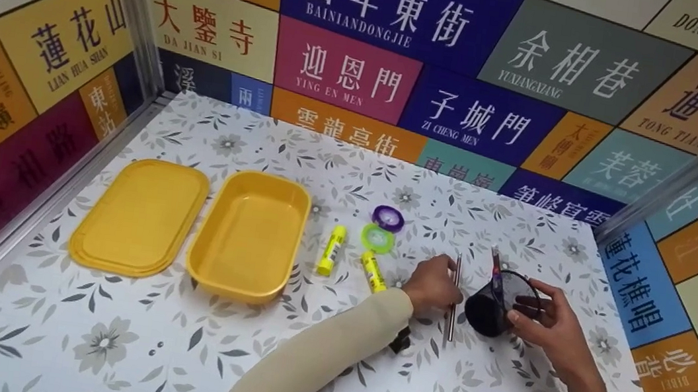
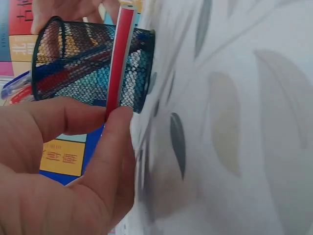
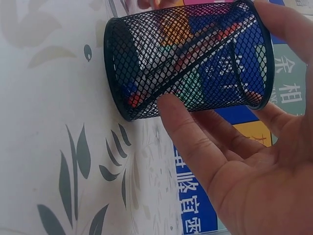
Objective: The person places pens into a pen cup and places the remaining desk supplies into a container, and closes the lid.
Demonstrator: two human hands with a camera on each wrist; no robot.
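Observation:
My left hand point(image 1: 433, 287) pinches a red pencil with silver stripes point(image 2: 120, 61) between thumb and fingers. In the head view the pencil point(image 1: 452, 322) stands just left of a black mesh pen holder point(image 1: 485, 312). My right hand point(image 1: 553, 324) grips that holder from its right side, thumb and fingers around the mesh. The holder is upright on the table, as the right wrist view of its mesh wall point(image 3: 190, 58) also shows. Inside it lean a blue pen point(image 2: 17, 84) and a red pen point(image 2: 24, 94), their tops above the rim.
Left of my hands lie two yellow glue sticks point(image 1: 331, 250), a purple tape roll point(image 1: 388, 218) and a green tape roll point(image 1: 377, 238). Farther left are a yellow box point(image 1: 242, 283) and its yellow lid point(image 1: 140, 217). Printed panels point(image 1: 363, 78) enclose the flowered table point(image 1: 105, 339).

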